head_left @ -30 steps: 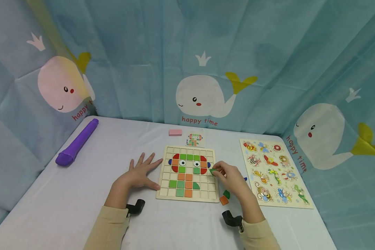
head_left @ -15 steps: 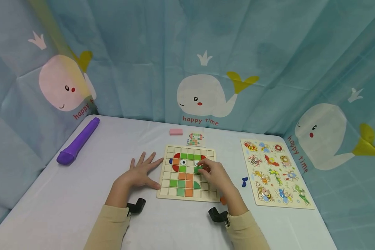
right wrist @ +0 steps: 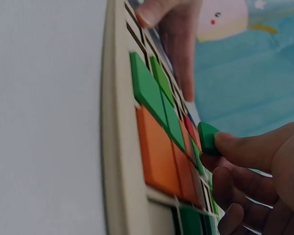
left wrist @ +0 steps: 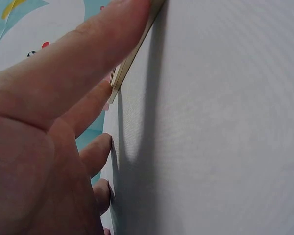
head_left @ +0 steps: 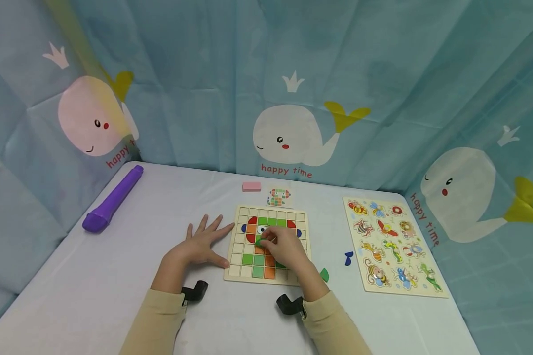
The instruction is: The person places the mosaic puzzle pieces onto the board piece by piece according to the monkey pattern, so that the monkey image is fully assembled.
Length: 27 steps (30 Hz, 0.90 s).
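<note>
My right hand (head_left: 285,245) hovers over the middle of a square wooden grid board (head_left: 244,212). Its thumb and fingers pinch a green piece (right wrist: 207,139) with a curved edge, held just off the board in the right wrist view. Spread flat on the table, my left hand (head_left: 198,247) touches the board's left side with thumb and index finger. Red, orange, green and blue pieces form a figure with an eye piece (head_left: 261,230) on the grid. My right hand covers part of the figure. An orange tile (right wrist: 157,152) lies near the board's lower edge.
A loose green piece (head_left: 324,274) and two blue pieces (head_left: 348,259) lie right of the board. Behind it are a pattern card (head_left: 278,197) and a pink block (head_left: 251,187). An insect puzzle board (head_left: 377,236) lies right, a purple toy microphone (head_left: 113,199) left.
My right hand has moved left from the board's right edge to its middle, carrying the green piece. The loose green piece on the table is visible again. My left hand stays put.
</note>
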### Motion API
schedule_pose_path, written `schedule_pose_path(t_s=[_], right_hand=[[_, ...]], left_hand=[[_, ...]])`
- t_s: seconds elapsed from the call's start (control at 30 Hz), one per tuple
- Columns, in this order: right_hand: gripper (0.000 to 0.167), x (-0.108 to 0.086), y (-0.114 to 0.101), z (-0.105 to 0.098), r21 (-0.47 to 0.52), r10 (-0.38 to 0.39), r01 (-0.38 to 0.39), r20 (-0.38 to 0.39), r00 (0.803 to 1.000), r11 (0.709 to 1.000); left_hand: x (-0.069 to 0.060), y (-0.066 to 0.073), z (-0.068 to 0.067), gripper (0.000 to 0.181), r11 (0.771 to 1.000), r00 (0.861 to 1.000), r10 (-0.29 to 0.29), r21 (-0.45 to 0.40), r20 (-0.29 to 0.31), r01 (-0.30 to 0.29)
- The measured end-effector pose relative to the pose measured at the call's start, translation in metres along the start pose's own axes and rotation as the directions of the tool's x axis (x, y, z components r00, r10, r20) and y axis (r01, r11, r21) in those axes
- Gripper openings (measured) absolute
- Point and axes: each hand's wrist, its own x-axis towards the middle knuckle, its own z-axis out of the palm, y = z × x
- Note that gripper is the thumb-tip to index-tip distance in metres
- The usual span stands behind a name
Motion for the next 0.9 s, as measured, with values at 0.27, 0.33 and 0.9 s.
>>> schedule_pose_path(t_s=[0.27, 0.33, 0.9], right_hand=[[0.006, 0.005, -0.011, 0.013, -0.018, -0.017, 0.017, 0.039, 0.999, 1.0], [0.006, 0.005, -0.013, 0.015, -0.036, -0.013, 0.014, 0.042, 0.999, 0.999], [0.008, 0.003, -0.025, 0.02, -0.168, 0.004, 0.002, 0.035, 0.999, 0.986]], left_hand=[[0.001, -0.001, -0.001, 0.113, 1.0, 1.0, 0.009, 0.01, 0.001, -0.009], [0.001, -0.001, -0.001, 0.114, 1.0, 1.0, 0.011, 0.012, 0.003, -0.011], [0.001, 0.0, -0.002, 0.113, 1.0, 1.0, 0.021, 0.014, 0.014, -0.021]])
